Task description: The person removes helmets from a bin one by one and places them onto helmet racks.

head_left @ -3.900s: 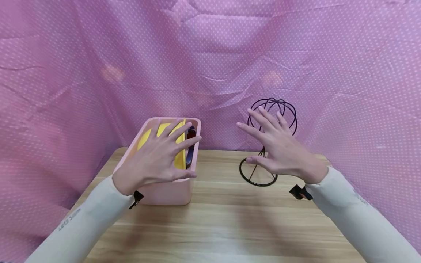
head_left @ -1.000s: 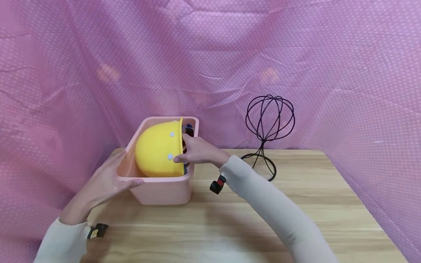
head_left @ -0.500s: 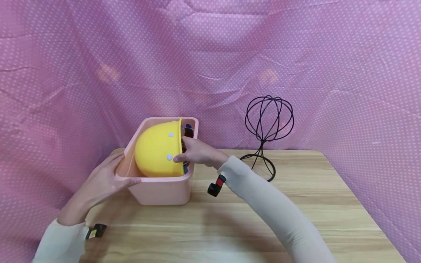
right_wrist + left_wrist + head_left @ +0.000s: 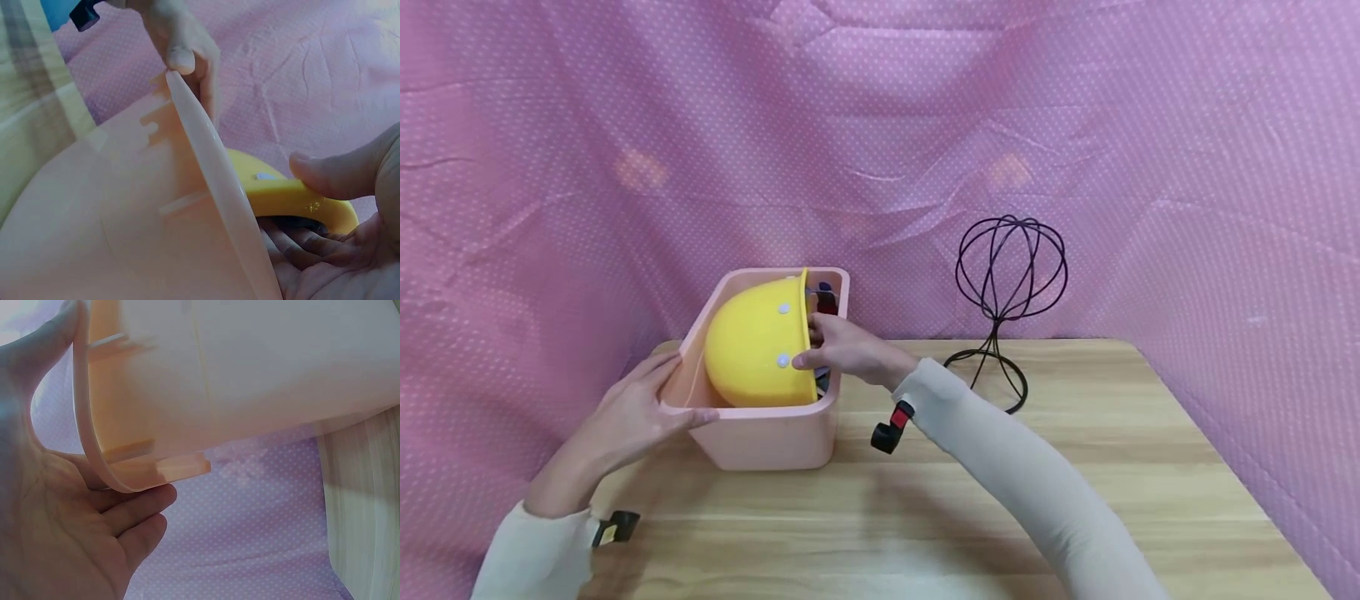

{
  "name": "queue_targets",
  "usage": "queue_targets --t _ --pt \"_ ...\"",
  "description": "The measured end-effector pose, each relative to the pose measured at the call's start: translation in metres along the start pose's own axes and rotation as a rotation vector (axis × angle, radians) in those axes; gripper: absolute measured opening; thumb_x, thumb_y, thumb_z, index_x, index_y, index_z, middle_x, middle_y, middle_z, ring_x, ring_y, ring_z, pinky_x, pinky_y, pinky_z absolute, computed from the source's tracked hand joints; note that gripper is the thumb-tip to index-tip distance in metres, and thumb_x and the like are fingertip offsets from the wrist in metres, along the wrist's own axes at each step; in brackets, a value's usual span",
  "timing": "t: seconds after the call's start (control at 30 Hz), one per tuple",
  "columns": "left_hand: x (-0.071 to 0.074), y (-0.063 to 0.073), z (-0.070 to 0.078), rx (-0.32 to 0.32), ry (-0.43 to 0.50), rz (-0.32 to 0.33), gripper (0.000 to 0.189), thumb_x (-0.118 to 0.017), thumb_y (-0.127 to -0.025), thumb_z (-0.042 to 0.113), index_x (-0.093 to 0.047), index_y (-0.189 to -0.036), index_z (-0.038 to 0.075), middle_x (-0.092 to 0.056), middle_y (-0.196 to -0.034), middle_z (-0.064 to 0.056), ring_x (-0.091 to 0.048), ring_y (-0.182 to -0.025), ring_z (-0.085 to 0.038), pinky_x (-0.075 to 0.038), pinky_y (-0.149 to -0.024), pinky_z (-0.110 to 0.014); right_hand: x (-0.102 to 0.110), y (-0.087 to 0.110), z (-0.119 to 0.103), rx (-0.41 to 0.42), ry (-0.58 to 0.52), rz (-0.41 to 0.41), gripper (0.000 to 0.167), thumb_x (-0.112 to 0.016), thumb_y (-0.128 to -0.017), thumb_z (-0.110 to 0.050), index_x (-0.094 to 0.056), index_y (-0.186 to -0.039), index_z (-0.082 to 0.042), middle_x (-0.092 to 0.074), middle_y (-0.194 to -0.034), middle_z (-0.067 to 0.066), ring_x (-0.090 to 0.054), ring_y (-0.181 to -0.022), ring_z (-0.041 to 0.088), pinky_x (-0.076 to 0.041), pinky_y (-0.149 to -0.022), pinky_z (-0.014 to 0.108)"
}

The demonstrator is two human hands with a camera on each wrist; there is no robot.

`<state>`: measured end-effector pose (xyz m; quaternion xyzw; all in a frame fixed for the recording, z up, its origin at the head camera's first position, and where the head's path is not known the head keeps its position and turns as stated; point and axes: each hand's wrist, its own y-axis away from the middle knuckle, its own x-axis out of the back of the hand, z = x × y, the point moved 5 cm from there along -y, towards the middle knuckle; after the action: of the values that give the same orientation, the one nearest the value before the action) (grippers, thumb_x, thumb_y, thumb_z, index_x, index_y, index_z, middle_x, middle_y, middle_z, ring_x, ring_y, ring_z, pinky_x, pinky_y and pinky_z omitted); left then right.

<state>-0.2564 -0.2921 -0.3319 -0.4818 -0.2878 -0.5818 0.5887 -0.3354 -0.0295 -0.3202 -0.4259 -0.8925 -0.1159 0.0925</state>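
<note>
A yellow hard hat [image 4: 748,346] with white studs lies on its side in a pink plastic bin [image 4: 767,442] at the left of the table. My right hand [image 4: 853,350] grips its rim, thumb on the outer face and fingers inside the shell. In the right wrist view the thumb presses on the yellow brim [image 4: 281,197], with fingers beneath it. My left hand [image 4: 632,412] holds the bin's near left corner. The left wrist view shows that hand's fingers [image 4: 140,515] under the bin's rim [image 4: 80,419]. The hat's hollow side is mostly hidden.
Dark items [image 4: 826,302], partly covered, sit in the bin to the right of the hat. A black wire stand [image 4: 996,329] with a round cage top stands on the wooden table [image 4: 1075,483], right of the bin. A pink dotted cloth [image 4: 910,142] hangs behind.
At first both hands were spread in the air above the bin and near the stand; now they hold the bin and hat. Over the last second the hat's rim shifted slightly left.
</note>
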Motion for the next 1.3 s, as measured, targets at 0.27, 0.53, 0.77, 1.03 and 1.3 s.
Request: queue_targets --t 0.27,0.53,0.77,1.03,1.3 --pt "0.0 -0.001 0.0 -0.002 -0.003 -0.008 0.113 -0.078 -0.077 0.064 -0.035 -0.153 -0.008 -0.038 -0.157 -0.028 -0.038 -0.141 -0.055 -0.036 -0.109 -0.072 0.002 0.0 0.0 -0.004 -0.076 0.023 0.056 -0.067 -0.095 -0.005 -0.044 -0.146 -0.007 -0.066 -0.133 0.011 -0.068 -0.117 0.022 -0.053 -0.109 0.041" --pt "0.002 -0.001 -0.002 0.007 0.003 -0.02 0.113 -0.077 -0.077 0.066 -0.037 -0.152 -0.008 -0.039 -0.157 -0.028 -0.038 -0.141 -0.054 -0.035 -0.109 -0.072 0.008 -0.001 0.002 0.01 -0.209 0.026 0.054 -0.063 -0.098 -0.004 -0.042 -0.148 -0.004 -0.066 -0.133 0.012 -0.068 -0.119 0.022 -0.054 -0.107 0.039" --pt "0.004 -0.003 -0.003 0.022 0.005 -0.046 0.112 -0.075 -0.078 0.068 -0.036 -0.154 -0.004 -0.037 -0.158 -0.027 -0.037 -0.143 -0.053 -0.033 -0.11 -0.073 0.012 0.001 0.002 0.038 -0.36 0.035 0.051 -0.058 -0.1 -0.002 -0.042 -0.148 -0.001 -0.062 -0.139 0.016 -0.066 -0.122 0.024 -0.054 -0.107 0.038" --pt "0.004 -0.004 -0.002 0.008 -0.009 -0.043 0.113 -0.076 -0.077 0.067 -0.036 -0.153 -0.007 -0.037 -0.158 -0.029 -0.036 -0.143 -0.054 -0.033 -0.111 -0.073 0.015 0.009 0.001 0.126 -0.455 0.022 0.051 -0.051 -0.101 0.002 -0.037 -0.15 0.002 -0.056 -0.146 0.022 -0.057 -0.135 0.033 -0.048 -0.113 0.041" --pt "0.003 -0.003 0.0 -0.005 0.003 -0.049 0.112 -0.075 -0.078 0.068 -0.034 -0.156 -0.002 -0.034 -0.16 -0.029 -0.034 -0.144 -0.055 -0.032 -0.109 -0.076 0.021 0.022 -0.014 0.251 -0.547 0.031 0.055 -0.049 -0.102 0.003 -0.031 -0.154 0.003 -0.049 -0.152 0.023 -0.049 -0.143 0.036 -0.051 -0.109 0.034"
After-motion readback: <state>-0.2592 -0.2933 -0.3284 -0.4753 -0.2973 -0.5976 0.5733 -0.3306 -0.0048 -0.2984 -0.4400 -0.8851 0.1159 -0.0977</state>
